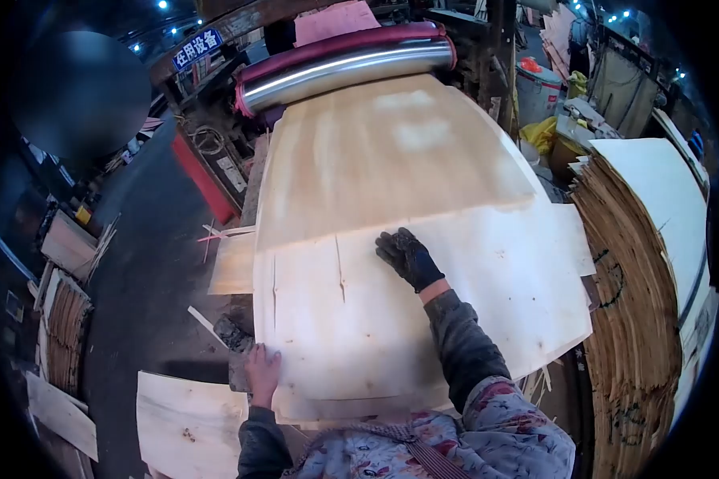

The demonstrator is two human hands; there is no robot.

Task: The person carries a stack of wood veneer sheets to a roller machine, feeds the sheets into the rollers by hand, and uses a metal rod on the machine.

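A pale wood veneer sheet [455,279] lies in front of me, and a browner sheet [343,160] covers the part beyond it, up to a shiny metal roller [351,76] with a dark red roller behind. My right hand [407,257], in a dark glove, rests on the pale sheet just below the edge of the brown one, fingers spread. Bare, my left hand [263,369] lies at the near left edge of the pale sheet, its fingers apart over the border. Neither hand holds anything.
A tall stack of veneer [623,311] stands close on the right. Loose sheets [188,419] lie low at the left front. A blue sign [197,49] hangs on the machine frame. A bucket [538,92] and a yellow bag [539,134] are at the back right.
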